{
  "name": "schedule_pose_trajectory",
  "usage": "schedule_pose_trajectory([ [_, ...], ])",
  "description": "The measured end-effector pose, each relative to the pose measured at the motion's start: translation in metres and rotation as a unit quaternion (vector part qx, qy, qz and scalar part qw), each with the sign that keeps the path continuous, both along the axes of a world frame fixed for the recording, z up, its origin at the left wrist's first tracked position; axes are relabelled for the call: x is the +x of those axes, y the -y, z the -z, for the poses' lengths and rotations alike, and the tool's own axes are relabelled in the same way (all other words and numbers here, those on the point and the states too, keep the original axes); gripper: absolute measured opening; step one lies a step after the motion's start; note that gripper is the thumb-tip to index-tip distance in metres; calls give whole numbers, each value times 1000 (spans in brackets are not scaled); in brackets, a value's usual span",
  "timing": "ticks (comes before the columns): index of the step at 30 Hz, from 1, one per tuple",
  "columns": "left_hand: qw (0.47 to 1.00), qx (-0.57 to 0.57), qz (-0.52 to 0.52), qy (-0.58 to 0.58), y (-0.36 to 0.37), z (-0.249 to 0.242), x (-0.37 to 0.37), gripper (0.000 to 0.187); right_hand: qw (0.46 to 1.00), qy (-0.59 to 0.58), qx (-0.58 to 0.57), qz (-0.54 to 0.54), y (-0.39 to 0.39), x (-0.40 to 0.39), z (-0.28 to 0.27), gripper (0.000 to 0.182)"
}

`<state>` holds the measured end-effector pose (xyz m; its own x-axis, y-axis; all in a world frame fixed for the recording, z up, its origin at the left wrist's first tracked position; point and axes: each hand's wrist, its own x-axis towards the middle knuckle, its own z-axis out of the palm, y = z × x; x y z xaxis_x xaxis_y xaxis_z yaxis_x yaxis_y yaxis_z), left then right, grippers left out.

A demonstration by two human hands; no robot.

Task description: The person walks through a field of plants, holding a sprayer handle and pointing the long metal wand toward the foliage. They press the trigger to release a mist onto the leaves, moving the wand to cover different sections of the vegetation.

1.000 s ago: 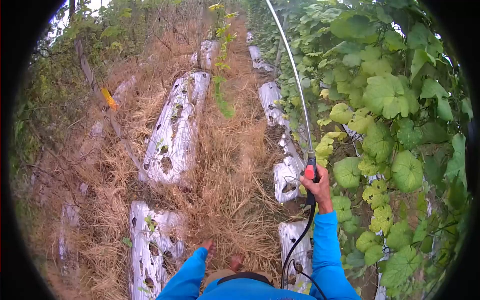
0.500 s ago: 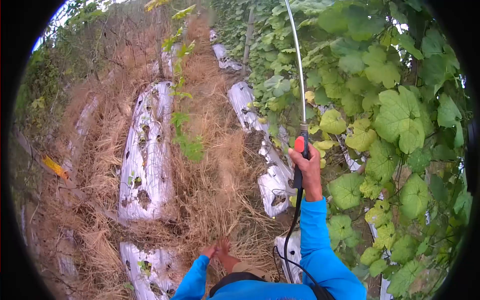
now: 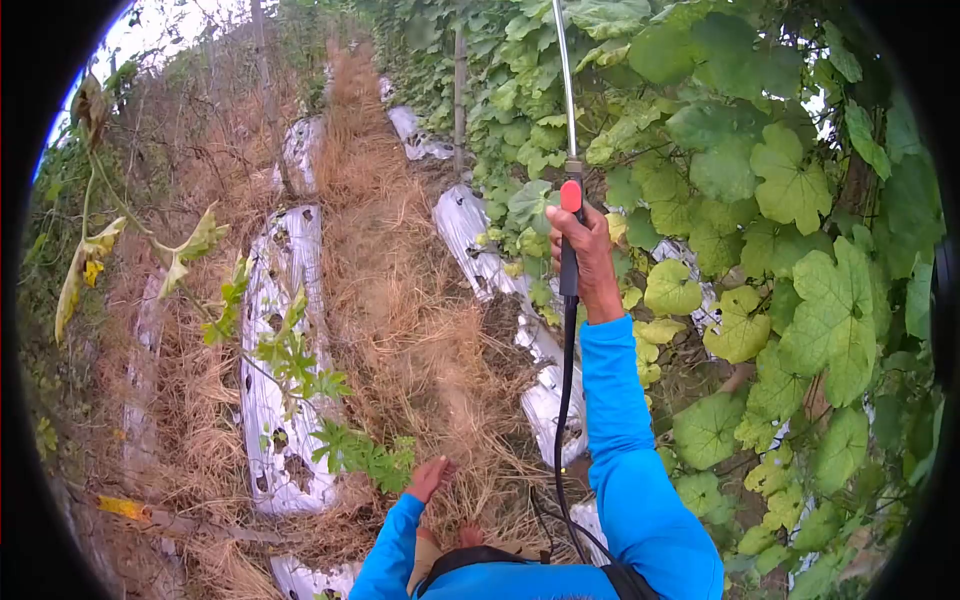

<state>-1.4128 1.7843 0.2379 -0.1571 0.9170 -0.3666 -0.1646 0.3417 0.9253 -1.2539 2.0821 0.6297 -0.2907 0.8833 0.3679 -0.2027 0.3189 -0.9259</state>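
My right hand (image 3: 583, 250) is wrapped around the black handle of a spray wand (image 3: 569, 262), thumb close to its red trigger button (image 3: 571, 195). The wand's thin metal tube (image 3: 565, 85) points up and away beside the leafy vines (image 3: 745, 200). From the handle's lower end a black hose (image 3: 564, 420) runs down past my right sleeve. My left hand (image 3: 432, 478) hangs low in front of my body, holding nothing I can see, its fingers loosely stretched out. Close to its left are the green leaves of a dangling vine shoot (image 3: 365, 450).
Dry straw (image 3: 400, 350) covers the path between rows of silver plastic mulch (image 3: 290, 360) with torn holes. A wall of vines rises on the right, with a post (image 3: 460, 95) farther up. At lower left lies a pole with a yellow-orange band (image 3: 123, 508).
My right hand has moved up and slightly left with the spray wand. My left hand is higher and away from my foot. The vine shoot looks nearer as the view has shifted.
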Motion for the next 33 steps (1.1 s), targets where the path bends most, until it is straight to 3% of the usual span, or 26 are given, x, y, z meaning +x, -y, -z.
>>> schedule_pose_trajectory([
  [2,1000,22,8,-18,-22,-25,-6,43,983,-79,-77,-145,-12,-7,-7,27],
  [6,999,9,15,-36,-60,4,-34,55,975,-79,-83,-190,-48,-16,4,27],
  [12,999,-31,-8,20,-89,14,-84,51,997,18,46,-60,-98,-32,25,29],
  [14,997,-38,-41,49,-94,0,-95,46,976,95,172,95,-111,-45,24,31],
  [15,997,-39,-40,53,-99,-1,-102,46,975,99,172,95,-120,-54,28,31],
  [18,991,-90,-76,65,-117,23,-141,46,985,85,136,58,-151,-81,29,29],
  [20,988,-84,-99,87,-132,70,-171,49,993,-19,-27,-117,-174,-102,17,27],
  [24,972,-136,-124,148,-167,126,-229,51,968,-62,-63,-233,-242,-157,6,27],
  [28,956,-164,-162,184,-208,125,-272,50,954,-76,-55,-285,-280,-217,4,36],
  [33,961,-157,-174,146,-254,118,-327,52,939,-92,-60,-325,-311,-274,30,41],
])
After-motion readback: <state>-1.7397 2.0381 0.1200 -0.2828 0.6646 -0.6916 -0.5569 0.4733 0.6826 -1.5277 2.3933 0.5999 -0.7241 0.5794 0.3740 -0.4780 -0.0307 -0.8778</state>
